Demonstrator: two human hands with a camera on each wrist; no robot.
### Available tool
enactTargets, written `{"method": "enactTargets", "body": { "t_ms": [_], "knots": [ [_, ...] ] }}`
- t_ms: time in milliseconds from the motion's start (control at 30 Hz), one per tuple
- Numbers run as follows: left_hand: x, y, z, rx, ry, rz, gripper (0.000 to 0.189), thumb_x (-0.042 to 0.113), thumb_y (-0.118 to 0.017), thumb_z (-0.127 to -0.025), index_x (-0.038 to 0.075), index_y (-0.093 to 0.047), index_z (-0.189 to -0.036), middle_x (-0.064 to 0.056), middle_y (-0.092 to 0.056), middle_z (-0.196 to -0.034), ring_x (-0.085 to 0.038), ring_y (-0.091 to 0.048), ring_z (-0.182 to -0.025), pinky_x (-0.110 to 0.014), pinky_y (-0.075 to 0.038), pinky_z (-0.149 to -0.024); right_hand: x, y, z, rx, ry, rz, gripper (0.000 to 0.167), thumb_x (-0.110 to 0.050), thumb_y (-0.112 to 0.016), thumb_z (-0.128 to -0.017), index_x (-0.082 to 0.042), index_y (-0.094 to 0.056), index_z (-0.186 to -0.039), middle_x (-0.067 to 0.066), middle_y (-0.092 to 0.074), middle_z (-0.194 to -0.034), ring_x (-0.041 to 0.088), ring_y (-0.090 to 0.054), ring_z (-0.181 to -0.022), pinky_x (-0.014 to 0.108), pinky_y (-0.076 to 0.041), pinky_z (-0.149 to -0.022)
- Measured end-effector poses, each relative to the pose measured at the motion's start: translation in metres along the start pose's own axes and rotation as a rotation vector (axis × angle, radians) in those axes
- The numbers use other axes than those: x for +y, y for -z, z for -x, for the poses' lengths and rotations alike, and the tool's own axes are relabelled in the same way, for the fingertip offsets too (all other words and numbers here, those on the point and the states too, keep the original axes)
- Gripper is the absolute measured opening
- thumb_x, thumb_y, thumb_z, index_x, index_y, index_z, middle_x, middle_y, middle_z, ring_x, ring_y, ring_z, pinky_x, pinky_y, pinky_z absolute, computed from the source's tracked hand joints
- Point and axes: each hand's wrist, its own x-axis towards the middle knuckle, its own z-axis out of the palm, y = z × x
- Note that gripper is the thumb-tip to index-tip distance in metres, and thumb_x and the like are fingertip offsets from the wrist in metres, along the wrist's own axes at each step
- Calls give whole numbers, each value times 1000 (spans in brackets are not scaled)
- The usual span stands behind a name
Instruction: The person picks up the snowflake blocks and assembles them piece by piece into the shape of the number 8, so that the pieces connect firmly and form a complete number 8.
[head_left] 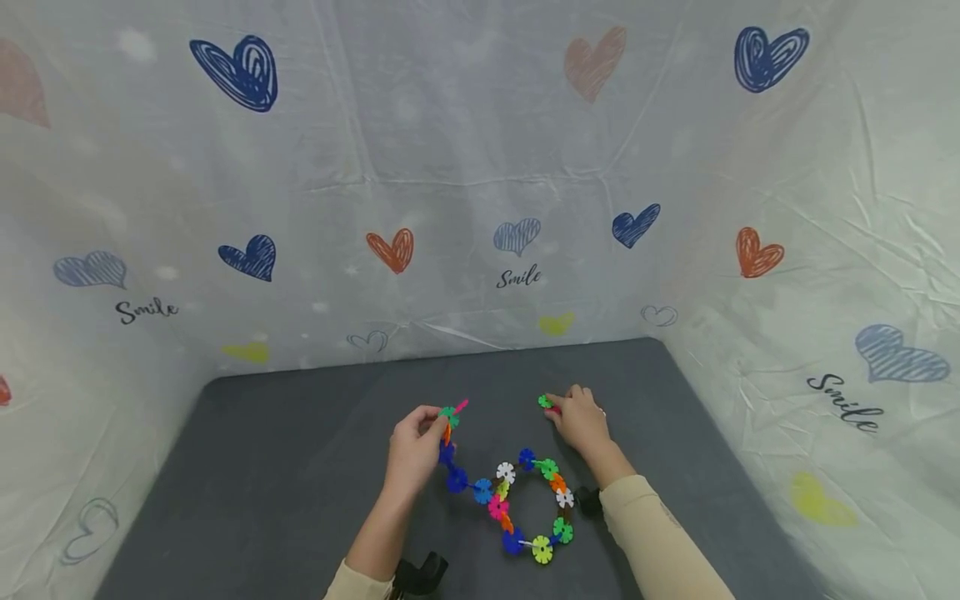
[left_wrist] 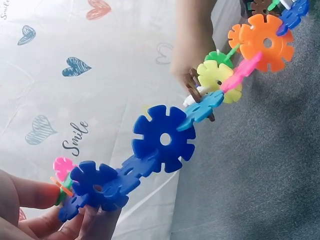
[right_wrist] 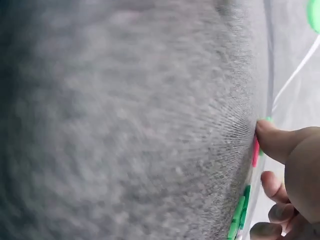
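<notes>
Linked plastic snowflake discs form a many-coloured ring [head_left: 513, 542] low on the grey table, with a tail of blue discs [left_wrist: 165, 139] rising from it toward the left. My left hand [head_left: 412, 446] pinches the tail's end by a green disc [head_left: 449, 415], between thumb and fingers. A pink disc [head_left: 462, 406] sticks out past that grip. Over to the right, beyond the ring, my right hand [head_left: 583, 421] pinches a green snowflake disc [head_left: 544, 401]. A pink piece [right_wrist: 255, 151] shows by its thumb in the right wrist view, partly hidden.
The grey table [head_left: 300, 467] meets a pale curtain [head_left: 450, 150] printed with hearts at the back and both sides. More green pieces [right_wrist: 240, 212] appear edge-on below the right thumb. A black wrist mount [head_left: 422, 575] sits by the left sleeve.
</notes>
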Motion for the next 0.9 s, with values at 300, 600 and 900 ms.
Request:
{"method": "enactTargets", "body": {
  "t_ms": [300,600,900],
  "knots": [
    [0,-2,1,-17,-2,-17,27,27,-62,-102,3,-69,-111,-11,-71,-95,-21,-71,-79,-33,-54,-68,-1,4,3,33,-42,-133,17,-29,-78,-90,-20,-81,-105,4,-64,-109,24,-58,-97,40,-54,-73],
    [-2,-4,2,-31,-43,-10,21,28,-63,-101,9,-73,-102,-12,-72,-87,-19,-64,-77,-31,-50,-65,-20,31,19,280,21,-346,13,-26,-75,-93,-17,-80,-101,0,-75,-96,15,-67,-75,32,-53,-60],
    [-6,-5,4,-40,-121,-32,22,30,-64,-101,11,-75,-105,-6,-73,-87,-17,-67,-80,-29,-52,-67,-70,70,51,220,148,-844,10,-18,-61,-102,-9,-66,-103,10,-75,-80,20,-62,-60,26,-51,-53]
  ]
}}
